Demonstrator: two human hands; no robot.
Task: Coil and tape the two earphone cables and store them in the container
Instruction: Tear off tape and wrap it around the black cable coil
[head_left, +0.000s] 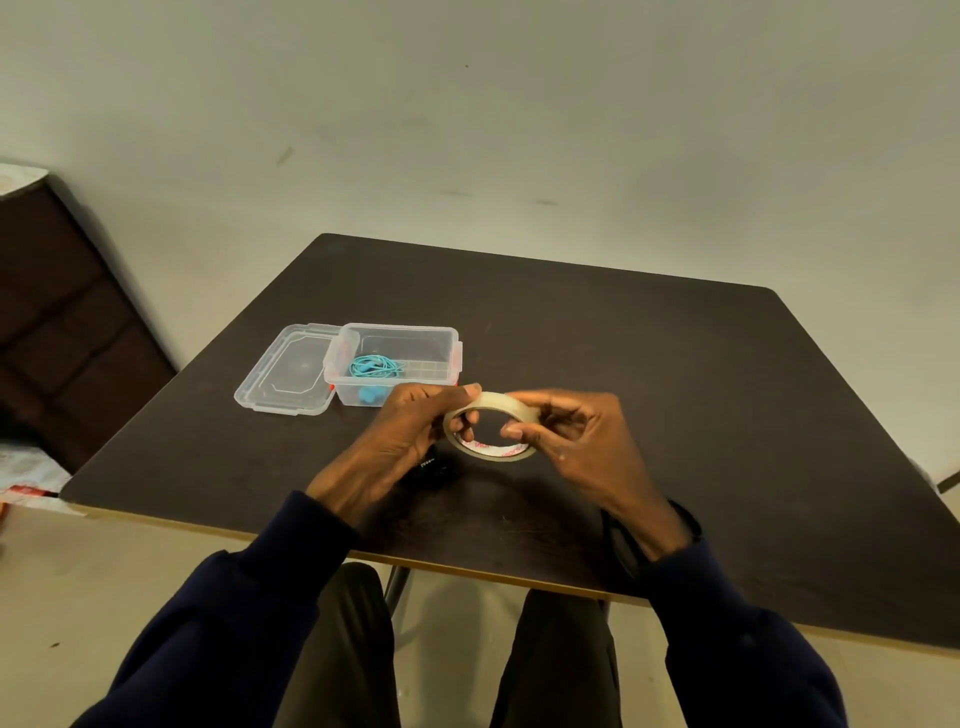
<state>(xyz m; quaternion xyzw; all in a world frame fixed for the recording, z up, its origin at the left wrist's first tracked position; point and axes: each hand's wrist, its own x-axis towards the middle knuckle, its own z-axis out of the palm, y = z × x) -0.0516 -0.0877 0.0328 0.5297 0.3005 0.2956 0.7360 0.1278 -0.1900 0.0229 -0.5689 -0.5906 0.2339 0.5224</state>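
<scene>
Blue cable is seen coiled inside container, lid off beside it: one of two judged stored. Tape is gripped above counter by left hand and right hand. Dark item under left hand, possibly second cable; its taping and storing are judged outstanding.

Plain room, likely home – bare scuffed wall, dark square table, dark wooden furniture at left.

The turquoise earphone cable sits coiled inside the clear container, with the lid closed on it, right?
Not quite: the head view shows the lid off, lying on the table beside the open container. The turquoise earphone cable does sit coiled inside it.
</scene>
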